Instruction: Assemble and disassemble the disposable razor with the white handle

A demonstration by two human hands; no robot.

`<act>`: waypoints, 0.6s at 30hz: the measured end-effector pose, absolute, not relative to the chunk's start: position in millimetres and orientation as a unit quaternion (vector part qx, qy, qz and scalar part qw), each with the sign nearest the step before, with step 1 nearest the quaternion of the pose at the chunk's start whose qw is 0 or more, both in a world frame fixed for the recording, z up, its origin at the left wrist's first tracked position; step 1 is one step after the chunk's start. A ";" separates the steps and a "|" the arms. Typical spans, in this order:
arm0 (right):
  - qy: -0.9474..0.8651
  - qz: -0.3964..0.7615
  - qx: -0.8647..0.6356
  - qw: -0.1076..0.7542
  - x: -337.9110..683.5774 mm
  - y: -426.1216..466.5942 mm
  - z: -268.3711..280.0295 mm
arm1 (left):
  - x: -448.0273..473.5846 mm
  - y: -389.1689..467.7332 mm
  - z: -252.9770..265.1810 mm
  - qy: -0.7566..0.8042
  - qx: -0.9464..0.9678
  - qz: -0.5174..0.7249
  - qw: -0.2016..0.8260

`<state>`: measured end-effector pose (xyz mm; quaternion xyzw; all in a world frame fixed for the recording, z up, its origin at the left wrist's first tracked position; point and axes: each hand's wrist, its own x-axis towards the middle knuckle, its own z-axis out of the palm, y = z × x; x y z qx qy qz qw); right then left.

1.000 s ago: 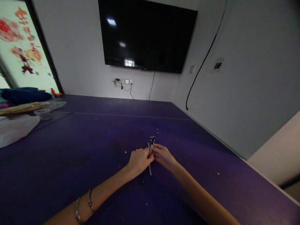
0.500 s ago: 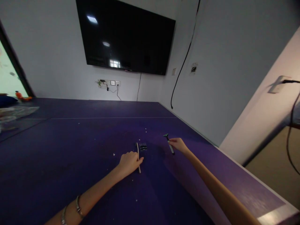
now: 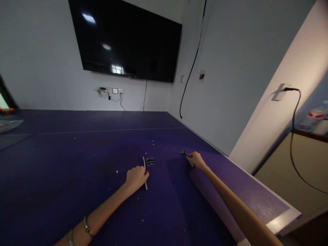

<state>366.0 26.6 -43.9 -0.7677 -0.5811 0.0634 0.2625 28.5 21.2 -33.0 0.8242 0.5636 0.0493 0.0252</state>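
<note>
Through the head camera I see my left hand [image 3: 135,177] resting knuckles-up on the purple counter [image 3: 64,164], fingers curled loosely against a slim grey razor handle [image 3: 145,172] that lies flat beside my fingertips; whether I actually grip it or only touch it I cannot tell. Just beyond the far end of that handle sits a small dark razor cartridge [image 3: 150,161], apart from my fingers. Well off to the right, my right hand [image 3: 196,160] is closed around a second razor [image 3: 186,157], whose dark head pokes out to the left of my fingers, low over the counter near its right edge. White crumbs [image 3: 117,171] are scattered over the surface around my left hand. Two bracelets [image 3: 87,228] circle my left wrist. On the far wall hangs a large black television [image 3: 128,41], with a wall socket [image 3: 112,91] and trailing cable beneath it.
</note>
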 end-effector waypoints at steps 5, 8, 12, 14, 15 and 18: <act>-0.578 0.048 -0.773 0.257 363.2 28.4 -47.1 | 28.8 21.1 -36.0 0.569 0.820 0.047 0.030; -0.578 0.050 -0.769 0.269 364.1 26.4 -44.4 | 27.1 22.5 -36.5 0.571 0.819 0.054 0.031; -0.588 0.055 -0.741 0.320 361.0 25.2 -34.4 | 23.5 24.1 -31.3 0.578 0.813 0.066 0.030; -0.597 0.063 -0.721 0.347 349.6 26.9 -29.7 | 23.9 22.0 -24.2 0.578 0.812 0.075 0.022; -0.600 0.086 -0.705 0.367 340.1 28.0 -28.0 | 25.3 19.8 -19.6 0.576 0.814 0.080 0.017; -0.573 0.263 -0.616 0.472 298.2 28.5 -24.7 | 34.3 8.5 -4.1 0.564 0.821 0.090 0.002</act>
